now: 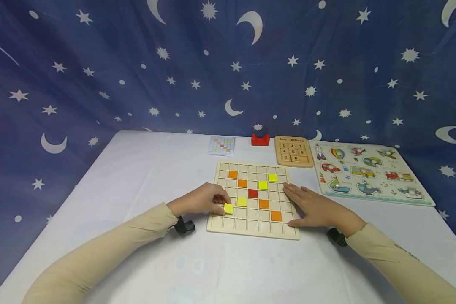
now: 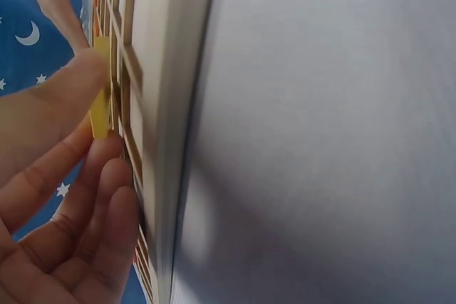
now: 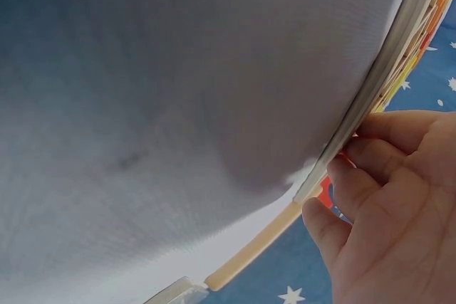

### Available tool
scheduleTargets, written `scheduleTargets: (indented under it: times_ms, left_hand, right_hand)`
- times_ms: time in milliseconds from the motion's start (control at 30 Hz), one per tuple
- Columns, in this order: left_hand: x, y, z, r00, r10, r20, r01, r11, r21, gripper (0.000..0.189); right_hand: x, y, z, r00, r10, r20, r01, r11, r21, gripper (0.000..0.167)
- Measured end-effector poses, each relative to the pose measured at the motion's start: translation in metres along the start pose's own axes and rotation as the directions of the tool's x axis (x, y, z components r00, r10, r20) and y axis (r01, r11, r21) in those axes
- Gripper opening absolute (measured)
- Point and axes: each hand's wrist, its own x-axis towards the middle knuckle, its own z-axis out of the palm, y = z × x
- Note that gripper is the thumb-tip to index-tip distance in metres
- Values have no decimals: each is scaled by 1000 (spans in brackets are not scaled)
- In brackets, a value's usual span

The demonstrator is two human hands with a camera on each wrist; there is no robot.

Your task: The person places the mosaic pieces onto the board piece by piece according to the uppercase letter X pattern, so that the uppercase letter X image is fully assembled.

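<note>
A square wooden grid board (image 1: 251, 233) lies on the table before me. My left hand (image 1: 203, 199) pinches a yellow square tile (image 1: 229, 208) between thumb and fingertips, over a cell near the board's lower left. In the left wrist view the yellow tile (image 2: 102, 94) stands edge-on against the grid. Orange tiles (image 1: 264, 204) and a red tile (image 1: 252, 193) in the centre form one diagonal; yellow tiles (image 1: 263, 185) lie along the other. Stretched along the right edge of the board, my right hand (image 1: 313, 207) rests with fingers spread and holds no tile.
Behind the board lie a small pattern card (image 1: 221, 145), a red stand (image 1: 260, 140) and a wooden number puzzle (image 1: 294, 152). A vehicle picture puzzle (image 1: 368, 173) covers the back right. A blue star-patterned cloth (image 1: 197, 63) hangs behind the white table.
</note>
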Motion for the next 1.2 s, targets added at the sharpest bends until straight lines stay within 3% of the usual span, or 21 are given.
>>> scheduleTargets:
  times_ms: [400, 1200]
  left_hand:
    - [2, 3, 4, 1000, -9, -17, 10, 997, 73, 26]
    - [0, 3, 0, 1000, -13, 8, 13, 1000, 15, 27]
  right_hand:
    - [2, 2, 2, 1000, -16, -10, 16, 1000, -15, 101]
    - [0, 2, 2, 1000, -15, -14, 14, 1000, -8, 102]
